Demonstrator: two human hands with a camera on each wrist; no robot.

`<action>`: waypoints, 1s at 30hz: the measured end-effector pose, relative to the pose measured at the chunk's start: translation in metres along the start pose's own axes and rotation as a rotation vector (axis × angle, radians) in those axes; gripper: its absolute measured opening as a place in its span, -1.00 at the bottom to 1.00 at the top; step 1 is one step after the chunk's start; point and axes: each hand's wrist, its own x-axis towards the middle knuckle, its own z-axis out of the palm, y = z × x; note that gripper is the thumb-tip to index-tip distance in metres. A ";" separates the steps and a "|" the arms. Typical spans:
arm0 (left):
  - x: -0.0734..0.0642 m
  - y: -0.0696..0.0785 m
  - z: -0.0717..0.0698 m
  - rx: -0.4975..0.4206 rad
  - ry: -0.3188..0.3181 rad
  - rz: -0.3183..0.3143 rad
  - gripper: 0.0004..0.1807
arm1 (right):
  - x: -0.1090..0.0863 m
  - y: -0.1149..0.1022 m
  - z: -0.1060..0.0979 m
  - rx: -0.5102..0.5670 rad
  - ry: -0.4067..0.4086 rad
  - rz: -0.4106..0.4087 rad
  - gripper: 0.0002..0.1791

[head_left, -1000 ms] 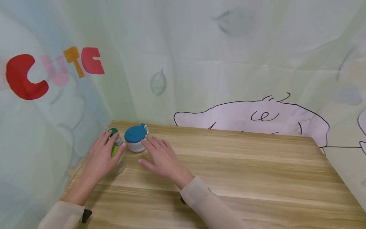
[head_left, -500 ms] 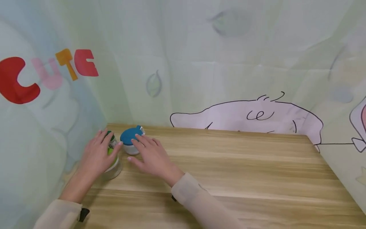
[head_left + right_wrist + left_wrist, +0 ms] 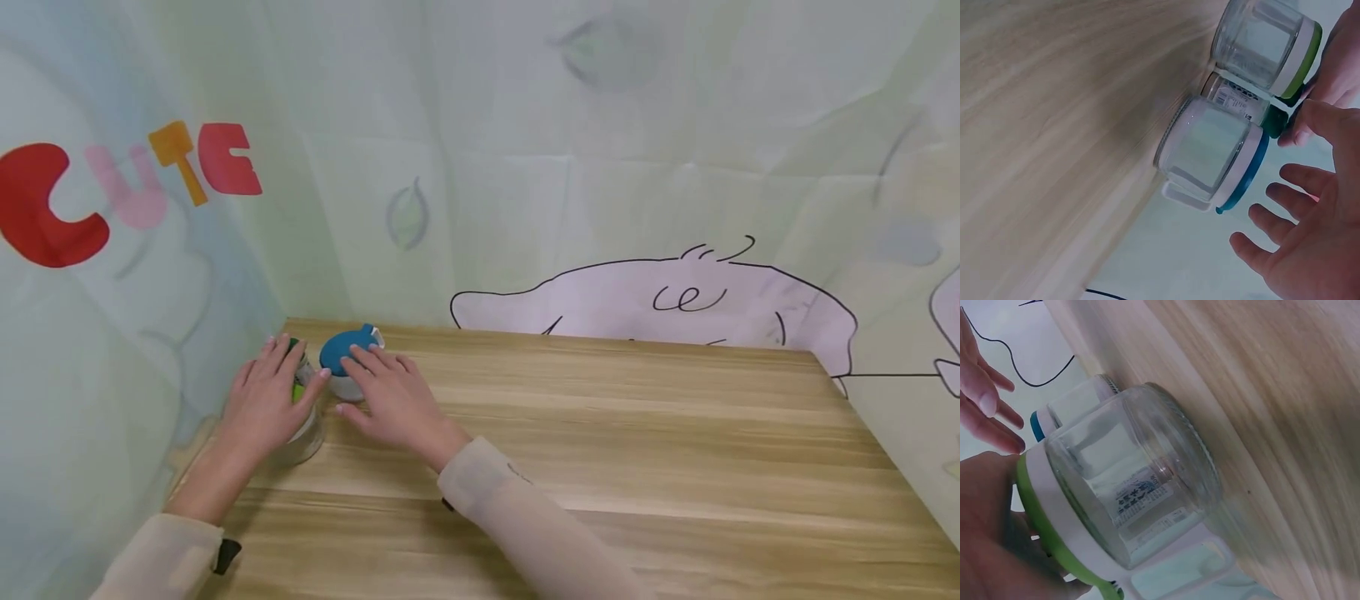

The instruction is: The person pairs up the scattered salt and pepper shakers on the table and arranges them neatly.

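In the head view, my left hand [image 3: 262, 400] lies over a glass jar with a green lid, its fingers fairly straight. The left wrist view shows this clear jar [image 3: 1141, 469] with a white collar, a handle and a green lid rim [image 3: 1044, 519] close to the palm. My right hand [image 3: 397, 400] reaches over the blue lid [image 3: 347, 352] of a similar jar [image 3: 1207, 147]. Its fingers are spread, and the right wrist view shows a gap between them and the lid. Between the two jars stands a smaller labelled bottle [image 3: 1238, 100] with a dark green cap [image 3: 1274, 122].
The containers stand at the back left corner of a wooden table [image 3: 600, 433]. A printed cloth [image 3: 525, 217] rises behind the table, and another side with "CUTE" lettering [image 3: 228, 158] stands close to my left hand.
My right hand has moved left from beside the blue-lidded jar to over part of its lid. My left hand stays over the green-lidded jar. The head view has shifted slightly.
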 end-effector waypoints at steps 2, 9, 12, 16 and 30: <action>-0.001 0.000 0.001 0.003 0.012 0.001 -0.16 | 0.000 0.000 0.002 0.005 -0.017 0.010 -0.24; -0.004 -0.003 0.008 0.007 0.058 0.009 -0.15 | -0.002 -0.001 0.009 0.024 -0.059 0.037 -0.23; -0.005 -0.006 0.011 0.004 0.063 0.004 -0.11 | -0.001 -0.003 0.008 0.030 -0.070 0.041 -0.22; -0.005 -0.007 0.014 0.013 0.049 -0.003 -0.08 | 0.000 -0.003 0.006 0.040 -0.085 0.060 -0.22; -0.006 -0.008 0.019 0.033 0.032 0.002 -0.05 | 0.001 -0.004 0.003 0.072 -0.091 0.096 -0.25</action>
